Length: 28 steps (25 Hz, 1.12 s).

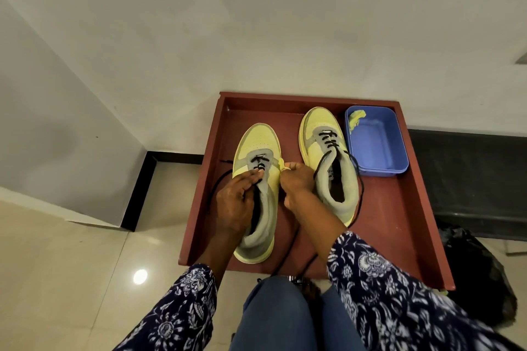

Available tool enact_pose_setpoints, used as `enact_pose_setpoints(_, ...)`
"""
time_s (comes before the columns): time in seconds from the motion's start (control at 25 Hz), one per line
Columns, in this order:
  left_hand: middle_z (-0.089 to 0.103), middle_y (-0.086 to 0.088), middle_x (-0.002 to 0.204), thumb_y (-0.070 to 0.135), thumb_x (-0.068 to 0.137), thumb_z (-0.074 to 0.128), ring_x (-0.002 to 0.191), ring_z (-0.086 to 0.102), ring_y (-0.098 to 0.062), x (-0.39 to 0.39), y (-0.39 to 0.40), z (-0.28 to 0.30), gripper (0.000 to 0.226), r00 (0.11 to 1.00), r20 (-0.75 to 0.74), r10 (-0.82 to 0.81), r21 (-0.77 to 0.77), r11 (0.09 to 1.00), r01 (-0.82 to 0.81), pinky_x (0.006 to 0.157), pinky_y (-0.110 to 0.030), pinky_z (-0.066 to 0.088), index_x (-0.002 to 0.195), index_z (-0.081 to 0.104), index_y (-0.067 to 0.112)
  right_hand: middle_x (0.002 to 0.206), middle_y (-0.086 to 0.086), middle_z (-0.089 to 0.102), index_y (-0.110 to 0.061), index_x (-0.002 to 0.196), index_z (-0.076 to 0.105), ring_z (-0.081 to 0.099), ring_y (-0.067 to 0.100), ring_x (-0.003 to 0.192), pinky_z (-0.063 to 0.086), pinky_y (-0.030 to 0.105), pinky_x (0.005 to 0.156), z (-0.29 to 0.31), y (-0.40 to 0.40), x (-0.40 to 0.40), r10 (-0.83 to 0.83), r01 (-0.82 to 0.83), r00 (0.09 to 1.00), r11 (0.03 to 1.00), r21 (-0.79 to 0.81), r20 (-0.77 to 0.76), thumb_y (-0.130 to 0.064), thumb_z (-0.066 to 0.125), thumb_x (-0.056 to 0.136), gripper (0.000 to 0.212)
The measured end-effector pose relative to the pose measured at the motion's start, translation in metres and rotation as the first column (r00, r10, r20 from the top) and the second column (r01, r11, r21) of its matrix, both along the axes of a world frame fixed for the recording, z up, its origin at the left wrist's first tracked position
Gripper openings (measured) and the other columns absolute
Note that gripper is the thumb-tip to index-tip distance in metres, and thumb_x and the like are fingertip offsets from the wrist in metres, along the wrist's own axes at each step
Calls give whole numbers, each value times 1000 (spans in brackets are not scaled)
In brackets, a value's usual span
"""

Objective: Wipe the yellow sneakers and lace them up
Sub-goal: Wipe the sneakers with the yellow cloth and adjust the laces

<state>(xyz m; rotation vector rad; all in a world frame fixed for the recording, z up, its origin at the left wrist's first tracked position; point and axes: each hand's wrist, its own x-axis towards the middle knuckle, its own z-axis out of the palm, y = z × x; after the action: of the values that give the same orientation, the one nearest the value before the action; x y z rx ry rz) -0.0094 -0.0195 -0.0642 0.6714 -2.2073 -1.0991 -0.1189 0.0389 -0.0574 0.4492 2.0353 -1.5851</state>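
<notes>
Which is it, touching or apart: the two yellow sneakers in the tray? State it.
Apart. The head view shows a strip of bare red tray floor running between the left sneaker and the right sneaker, with the right hand over that gap.

Glossy polished floor tiles (71,265), a matt red-brown tray (399,222), a smooth blue plastic tub (376,145), and matt yellow sneakers (258,137).

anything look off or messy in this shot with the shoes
Nothing damaged or spilled. The untidy part is the black laces: both sneakers are only part laced, and loose ends trail over the red tray, one past its front edge onto the floor. A yellow cloth lies crumpled in a corner of the blue tub.
</notes>
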Motion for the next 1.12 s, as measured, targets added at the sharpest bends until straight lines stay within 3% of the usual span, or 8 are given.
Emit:
enact_pose_setpoints(0.2,69,-7,106,1,83,48,102,55,3,0,1,0,30,1000,2,0,-3,1000,0,91,-5,41,103,70,5,102,2,57,-5,117,59,50,15,90,41,26,74,9,-6,-18,146,-143,988,989,-42,53,-6,39,92,32)
enact_pose_setpoints(0.32,69,-8,106,-3,82,49,101,54,4,0,0,0,31,1000,2,5,-15,1000,-5,91,-3,39,103,70,4,125,0,54,-9,131,50,51,17,108,39,26,81,2,1,-11,265,-264,963,964,-18,45,-6,35,95,39)
enact_pose_setpoints(0.4,69,-9,105,-6,81,49,101,53,4,0,0,0,31,1000,-1,12,-30,999,-12,91,-1,38,103,70,4,130,4,56,-10,127,54,54,18,106,44,27,81,-7,7,1,314,-313,948,949,-15,47,-4,35,91,41)
enact_pose_setpoints(0.48,69,-9,105,-5,81,48,101,53,4,-1,1,0,31,1000,0,22,-33,999,-22,91,-1,38,102,70,4,108,11,67,-13,98,67,59,22,93,49,34,76,-11,19,18,332,-330,941,943,-52,58,-1,35,87,36)
enact_pose_setpoints(0.56,69,-9,105,-4,81,48,99,57,1,-1,1,1,31,999,5,32,-29,999,-32,91,-1,39,102,70,4,82,5,65,-16,73,62,55,19,78,45,30,67,-10,34,38,341,-333,934,939,-82,107,3,34,85,36)
enact_pose_setpoints(0.76,69,-11,105,-11,83,52,98,60,-12,-2,3,4,29,999,26,38,-16,999,-38,90,-3,39,102,70,3,72,2,55,-8,82,67,41,12,68,36,29,62,-20,67,88,401,-403,911,915,1,99,0,39,88,29)
enact_pose_setpoints(0.96,68,-12,107,-10,85,53,99,61,-15,-2,4,8,28,998,46,31,-18,999,-30,92,-15,42,103,69,2,65,0,47,-10,65,57,36,8,60,34,20,51,-11,74,105,424,-429,903,895,123,67,2,41,86,29)
enact_pose_setpoints(1.12,67,-10,113,-9,87,52,104,59,-13,-1,3,14,29,996,85,-17,-11,1000,18,97,-21,42,107,68,3,82,0,62,-13,93,67,55,15,76,50,29,69,0,71,103,378,-378,925,916,134,29,1,45,87,27)
